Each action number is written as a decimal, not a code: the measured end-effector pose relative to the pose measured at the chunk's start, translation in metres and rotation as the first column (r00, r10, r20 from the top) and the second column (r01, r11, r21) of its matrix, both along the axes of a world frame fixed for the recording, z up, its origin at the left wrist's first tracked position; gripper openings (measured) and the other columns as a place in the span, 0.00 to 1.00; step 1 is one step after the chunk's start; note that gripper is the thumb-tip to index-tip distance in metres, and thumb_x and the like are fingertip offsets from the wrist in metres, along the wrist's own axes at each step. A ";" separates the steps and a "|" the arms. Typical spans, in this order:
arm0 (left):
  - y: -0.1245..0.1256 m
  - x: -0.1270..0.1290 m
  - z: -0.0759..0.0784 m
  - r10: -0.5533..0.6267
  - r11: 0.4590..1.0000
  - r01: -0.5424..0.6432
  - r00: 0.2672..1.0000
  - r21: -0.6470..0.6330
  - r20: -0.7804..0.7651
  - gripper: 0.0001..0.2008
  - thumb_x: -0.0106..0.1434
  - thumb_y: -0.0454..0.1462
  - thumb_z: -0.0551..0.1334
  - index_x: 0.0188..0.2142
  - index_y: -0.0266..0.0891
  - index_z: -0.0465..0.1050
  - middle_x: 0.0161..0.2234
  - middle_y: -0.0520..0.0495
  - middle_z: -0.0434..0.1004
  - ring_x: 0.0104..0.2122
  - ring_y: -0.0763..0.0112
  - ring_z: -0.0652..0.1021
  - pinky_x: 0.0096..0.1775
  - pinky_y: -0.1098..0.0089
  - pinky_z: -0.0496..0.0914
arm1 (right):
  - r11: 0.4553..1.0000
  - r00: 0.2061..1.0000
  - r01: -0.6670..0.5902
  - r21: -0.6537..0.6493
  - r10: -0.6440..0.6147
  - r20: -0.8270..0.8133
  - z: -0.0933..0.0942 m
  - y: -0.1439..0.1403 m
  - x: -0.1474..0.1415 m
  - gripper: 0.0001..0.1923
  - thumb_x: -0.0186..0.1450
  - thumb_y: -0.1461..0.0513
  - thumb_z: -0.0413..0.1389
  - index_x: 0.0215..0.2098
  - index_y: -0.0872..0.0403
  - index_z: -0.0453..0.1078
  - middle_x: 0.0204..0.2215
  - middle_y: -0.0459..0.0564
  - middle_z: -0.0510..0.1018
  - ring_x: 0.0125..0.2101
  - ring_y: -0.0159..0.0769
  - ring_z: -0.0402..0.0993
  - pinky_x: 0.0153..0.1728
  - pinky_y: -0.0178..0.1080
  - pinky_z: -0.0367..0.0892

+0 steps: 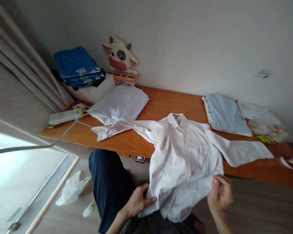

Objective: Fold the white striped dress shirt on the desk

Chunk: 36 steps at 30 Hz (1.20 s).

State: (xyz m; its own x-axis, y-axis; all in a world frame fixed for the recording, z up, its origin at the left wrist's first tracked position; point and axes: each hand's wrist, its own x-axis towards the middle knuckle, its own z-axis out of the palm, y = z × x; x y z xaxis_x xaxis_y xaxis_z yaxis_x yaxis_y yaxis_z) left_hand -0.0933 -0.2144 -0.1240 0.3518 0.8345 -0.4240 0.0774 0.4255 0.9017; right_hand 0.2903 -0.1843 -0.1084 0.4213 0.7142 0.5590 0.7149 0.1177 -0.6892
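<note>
A white, finely striped long-sleeved shirt (180,156) lies front up, its collar toward the wall and both sleeves spread out on the wooden tabletop (158,100). Its lower part hangs over the front edge onto my lap. At the hem's left corner, my left hand (140,200) pinches the cloth between thumb and fingers. Across from it, my right hand (219,193) has its fingers closed on the right side of the hem. The shirt's left-lying sleeve reaches a folded white cloth (123,102), and its cuff looks crumpled.
Folded blue clothes (75,65) rest on a white box beside a cow-shaped toy keyboard (120,60). A power strip (65,116) with a cable sits at left. Folded light-blue cloth (224,112) and a clear plastic bag (268,128) lie right. A white plastic bag (73,188) is on the floor.
</note>
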 end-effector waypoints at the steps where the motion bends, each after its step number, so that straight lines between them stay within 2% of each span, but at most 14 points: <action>1: -0.005 -0.001 -0.003 -0.035 0.999 0.035 0.999 0.007 -0.022 0.25 0.59 0.54 0.75 0.46 0.37 0.85 0.43 0.45 0.85 0.44 0.53 0.79 0.45 0.64 0.72 | 0.996 0.990 0.089 -0.023 -0.091 -0.111 -0.013 -0.027 -0.004 0.13 0.71 0.50 0.59 0.50 0.46 0.73 0.47 0.60 0.79 0.51 0.59 0.79 0.53 0.61 0.74; 4: -0.015 0.005 -0.003 0.025 0.996 -0.016 0.994 -0.086 0.109 0.25 0.61 0.53 0.73 0.49 0.38 0.85 0.42 0.47 0.85 0.41 0.58 0.79 0.41 0.67 0.71 | 0.942 0.894 0.162 -0.294 -0.266 -0.360 -0.047 -0.082 -0.020 0.27 0.68 0.45 0.59 0.62 0.43 0.67 0.56 0.59 0.78 0.58 0.61 0.77 0.55 0.62 0.76; 7: -0.014 0.010 0.007 0.200 0.941 -0.081 0.916 -0.330 0.347 0.25 0.58 0.52 0.76 0.48 0.38 0.85 0.39 0.45 0.85 0.37 0.62 0.80 0.39 0.69 0.72 | 0.859 0.786 -0.134 -0.494 -0.211 -0.581 -0.058 -0.091 -0.031 0.28 0.64 0.40 0.60 0.56 0.41 0.74 0.51 0.53 0.84 0.55 0.61 0.81 0.50 0.61 0.80; 10: -0.008 0.005 0.020 0.296 0.870 -0.037 0.836 -0.492 0.462 0.25 0.50 0.49 0.80 0.44 0.40 0.87 0.35 0.44 0.84 0.34 0.62 0.82 0.40 0.67 0.75 | 0.769 0.755 -0.313 -0.557 -0.154 -0.637 -0.041 -0.081 -0.020 0.24 0.55 0.39 0.66 0.42 0.43 0.82 0.42 0.52 0.88 0.48 0.65 0.84 0.49 0.61 0.80; 12: -0.006 -0.004 0.024 0.336 0.846 -0.037 0.812 -0.532 0.478 0.25 0.45 0.48 0.82 0.42 0.43 0.88 0.34 0.45 0.84 0.33 0.61 0.82 0.41 0.65 0.77 | 0.740 0.767 -0.314 -0.595 -0.172 -0.618 -0.019 -0.082 0.002 0.23 0.51 0.42 0.71 0.38 0.44 0.84 0.40 0.54 0.89 0.46 0.67 0.85 0.49 0.62 0.80; 15: -0.006 -0.018 0.025 0.375 0.848 -0.080 0.789 -0.523 0.487 0.26 0.44 0.50 0.82 0.42 0.46 0.88 0.35 0.46 0.85 0.34 0.59 0.84 0.43 0.62 0.78 | 0.734 0.674 -0.228 -0.640 -0.355 -0.648 0.012 -0.102 0.051 0.21 0.44 0.44 0.71 0.33 0.43 0.83 0.37 0.59 0.88 0.39 0.69 0.86 0.40 0.62 0.81; 18: -0.012 -0.028 0.016 0.214 0.906 -0.011 0.874 -0.422 0.436 0.25 0.49 0.53 0.79 0.43 0.44 0.87 0.37 0.44 0.85 0.39 0.54 0.84 0.46 0.59 0.77 | 0.630 0.673 -0.204 -0.750 -0.466 -0.574 0.026 -0.121 0.096 0.17 0.37 0.45 0.70 0.26 0.36 0.82 0.35 0.62 0.87 0.36 0.68 0.86 0.36 0.60 0.79; 21: -0.022 -0.031 0.001 -0.093 0.971 0.124 0.983 -0.202 0.159 0.22 0.55 0.53 0.76 0.40 0.40 0.86 0.38 0.44 0.84 0.40 0.53 0.81 0.44 0.60 0.76 | 0.546 0.877 -0.252 -0.799 -0.219 -0.427 0.023 -0.116 0.119 0.15 0.38 0.45 0.71 0.25 0.35 0.82 0.36 0.57 0.88 0.43 0.68 0.86 0.47 0.62 0.79; 23: -0.028 -0.030 -0.008 -0.155 0.987 0.152 0.985 -0.051 -0.072 0.20 0.59 0.54 0.73 0.39 0.41 0.85 0.36 0.46 0.83 0.38 0.55 0.79 0.42 0.61 0.74 | 0.537 0.954 -0.218 -0.815 -0.060 -0.295 0.023 -0.101 0.121 0.14 0.39 0.44 0.71 0.20 0.37 0.78 0.29 0.53 0.87 0.38 0.69 0.85 0.43 0.64 0.80; 25: -0.029 -0.027 -0.012 -0.098 0.993 0.109 0.975 0.047 -0.198 0.19 0.61 0.54 0.72 0.40 0.43 0.84 0.35 0.47 0.82 0.36 0.56 0.79 0.40 0.62 0.74 | 0.572 0.984 -0.158 -0.805 0.026 -0.175 0.029 -0.079 0.112 0.14 0.44 0.42 0.69 0.21 0.38 0.77 0.25 0.50 0.84 0.32 0.65 0.84 0.37 0.60 0.80; 28: -0.012 -0.018 -0.007 0.108 0.988 -0.083 0.974 0.129 -0.198 0.19 0.62 0.53 0.72 0.43 0.44 0.81 0.38 0.46 0.83 0.38 0.56 0.81 0.42 0.62 0.76 | 0.713 0.988 -0.155 -0.684 0.125 -0.093 0.054 -0.034 0.073 0.16 0.61 0.41 0.63 0.38 0.40 0.81 0.35 0.51 0.87 0.39 0.58 0.85 0.41 0.54 0.78; 30: 0.010 -0.011 0.004 0.279 0.951 -0.249 0.947 0.184 -0.161 0.19 0.62 0.54 0.72 0.41 0.43 0.79 0.39 0.44 0.83 0.40 0.54 0.82 0.44 0.60 0.78 | 0.784 0.961 -0.272 -0.558 0.247 -0.123 0.073 0.007 0.031 0.16 0.68 0.44 0.60 0.42 0.44 0.80 0.41 0.53 0.87 0.45 0.55 0.84 0.46 0.51 0.77; 33: 0.044 0.000 0.027 0.433 0.870 -0.372 0.891 0.323 -0.140 0.15 0.63 0.52 0.71 0.40 0.46 0.80 0.41 0.44 0.84 0.44 0.51 0.83 0.51 0.54 0.78 | 0.761 0.851 -0.515 -0.395 0.510 -0.125 0.091 0.081 -0.039 0.14 0.75 0.51 0.56 0.50 0.46 0.79 0.49 0.53 0.85 0.51 0.50 0.81 0.54 0.50 0.74; 36: 0.065 0.017 0.055 0.397 0.809 -0.259 0.903 0.527 -0.165 0.06 0.66 0.46 0.70 0.38 0.50 0.83 0.38 0.44 0.84 0.42 0.50 0.83 0.50 0.52 0.78 | 0.687 0.730 -0.606 -0.401 0.681 0.065 0.089 0.153 -0.096 0.17 0.78 0.56 0.51 0.59 0.46 0.76 0.56 0.54 0.82 0.58 0.49 0.77 0.62 0.53 0.70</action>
